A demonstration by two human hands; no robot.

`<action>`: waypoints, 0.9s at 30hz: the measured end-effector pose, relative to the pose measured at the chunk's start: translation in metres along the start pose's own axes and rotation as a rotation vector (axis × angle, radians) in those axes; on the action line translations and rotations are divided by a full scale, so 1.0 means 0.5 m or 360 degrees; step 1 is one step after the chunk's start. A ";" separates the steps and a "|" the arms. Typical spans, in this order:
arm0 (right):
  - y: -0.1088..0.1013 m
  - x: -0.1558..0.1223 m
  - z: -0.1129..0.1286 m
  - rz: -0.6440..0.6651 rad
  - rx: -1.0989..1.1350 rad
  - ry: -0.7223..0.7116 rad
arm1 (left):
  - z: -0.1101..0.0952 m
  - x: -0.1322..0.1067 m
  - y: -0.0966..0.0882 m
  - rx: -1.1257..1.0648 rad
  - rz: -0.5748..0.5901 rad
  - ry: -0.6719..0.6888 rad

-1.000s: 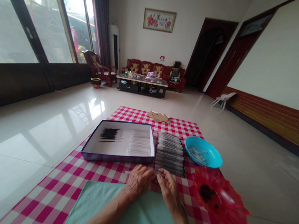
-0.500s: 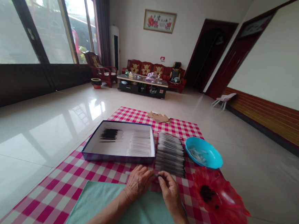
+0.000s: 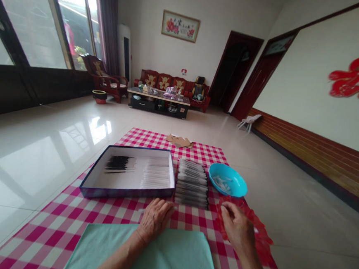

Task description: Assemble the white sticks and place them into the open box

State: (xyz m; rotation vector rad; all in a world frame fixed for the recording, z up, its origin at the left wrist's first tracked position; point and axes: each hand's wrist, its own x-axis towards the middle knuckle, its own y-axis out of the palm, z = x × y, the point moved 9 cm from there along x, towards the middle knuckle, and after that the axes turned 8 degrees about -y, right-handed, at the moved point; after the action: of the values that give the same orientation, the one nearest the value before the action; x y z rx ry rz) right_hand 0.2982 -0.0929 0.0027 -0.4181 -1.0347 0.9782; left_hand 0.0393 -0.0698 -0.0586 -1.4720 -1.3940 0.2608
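My left hand [image 3: 156, 217] is closed around a slim, translucent pen barrel [image 3: 141, 210], whose ends stick out on both sides of the fingers. Over the red flower-shaped dish [image 3: 261, 234] hovers my right hand [image 3: 237, 224], its thumb and fingers pinched; whatever is between them cannot be made out. Ahead of the left hand lies a row of clear pens with dark ends [image 3: 192, 185]. To its left stands a shallow box [image 3: 125, 194] with black-tipped pen refills [image 3: 118, 163] and clear tubes [image 3: 156, 174]. A blue bowl [image 3: 240, 187] holds small whitish pieces.
A green cloth [image 3: 145, 256] covers the near part of the checked tablecloth [image 3: 50, 228]. Torn cardboard [image 3: 179, 141] lies at the far edge. Beyond are a coffee table [image 3: 157, 101], a wooden sofa [image 3: 165, 81] and a small chair [image 3: 249, 121].
My right hand has parted from the left and moved right, over the red dish. The left hand keeps hold of the pen barrel. The camera view has turned to the right.
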 end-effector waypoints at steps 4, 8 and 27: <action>-0.008 -0.014 -0.072 0.0128 -0.0330 -0.0063 | 0.003 0.000 0.002 0.0008 -0.0019 -0.0019; 0.000 -0.027 -0.005 -0.0095 -0.0271 -0.0251 | 0.002 0.000 -0.003 -0.0010 -0.0064 -0.0025; 0.197 -0.066 0.120 0.0189 0.0723 -0.0044 | -0.014 -0.004 0.005 0.0078 0.0144 0.0013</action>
State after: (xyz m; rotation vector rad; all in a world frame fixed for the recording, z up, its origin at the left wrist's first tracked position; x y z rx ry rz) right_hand 0.1941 -0.0763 -0.0546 -0.0899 -0.7866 1.2905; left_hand 0.0454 -0.0747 -0.0584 -1.4959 -1.3076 0.3433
